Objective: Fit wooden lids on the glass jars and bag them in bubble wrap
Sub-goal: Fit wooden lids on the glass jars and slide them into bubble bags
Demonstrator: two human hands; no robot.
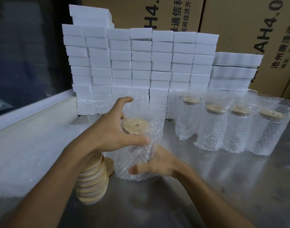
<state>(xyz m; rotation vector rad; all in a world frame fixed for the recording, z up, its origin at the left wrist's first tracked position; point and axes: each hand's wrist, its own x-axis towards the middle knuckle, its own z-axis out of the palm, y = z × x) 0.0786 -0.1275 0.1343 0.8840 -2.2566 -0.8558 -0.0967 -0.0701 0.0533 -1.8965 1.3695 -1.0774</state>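
Observation:
A glass jar with a round wooden lid [135, 126] stands inside a bubble wrap bag [137, 155] at the table's middle. My left hand [114, 129] reaches over the bag's mouth, thumb pressing the wrap at the front, fingers spread near the lid. My right hand [157, 163] grips the lower part of the bag from the right, thumb across its front. A leaning stack of wooden lids [92, 181] stands just left of the bag. Several bagged, lidded jars [211, 125] stand in a row at the right. Bare glass jars [99, 104] stand behind my left hand.
A wall of stacked white boxes [141, 63] rises behind the work area, with brown cartons [239, 30] further back. A pile of flat bubble wrap bags [25, 153] lies at the left. The metal table [190, 203] is bare at the front right.

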